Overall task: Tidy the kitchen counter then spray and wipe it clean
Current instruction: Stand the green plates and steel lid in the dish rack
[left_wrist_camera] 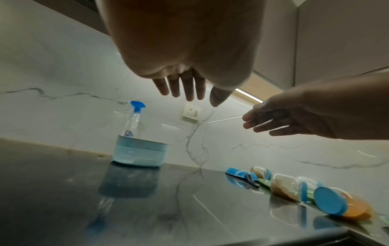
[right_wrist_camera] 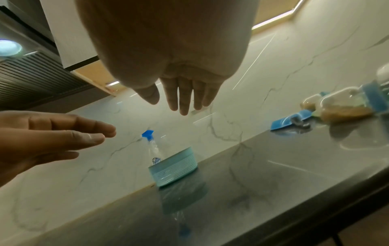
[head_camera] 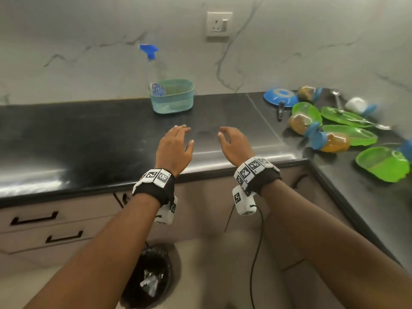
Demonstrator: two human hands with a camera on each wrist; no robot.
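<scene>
My left hand point(head_camera: 177, 141) and right hand point(head_camera: 231, 141) hover side by side above the front of the black counter point(head_camera: 89, 130), fingers loosely spread and empty. Both hands also show from below: the left hand point(left_wrist_camera: 185, 89) and the right hand point(right_wrist_camera: 183, 98). A clear spray bottle with a blue trigger point(head_camera: 151, 63) stands inside a teal basket point(head_camera: 172, 97) at the back of the counter, beyond my hands. At the right lies a clutter of green plates point(head_camera: 347, 117), a blue bowl point(head_camera: 281, 97) and blue-lidded jars point(head_camera: 330, 142) on their sides.
A spoon point(head_camera: 337, 98) and a white cup point(head_camera: 357, 104) lie among the dishes. A wall socket point(head_camera: 218, 23) sits on the marble backsplash. Drawers with black handles point(head_camera: 34, 218) are under the counter, and a black bin point(head_camera: 148, 279) stands on the floor between my forearms.
</scene>
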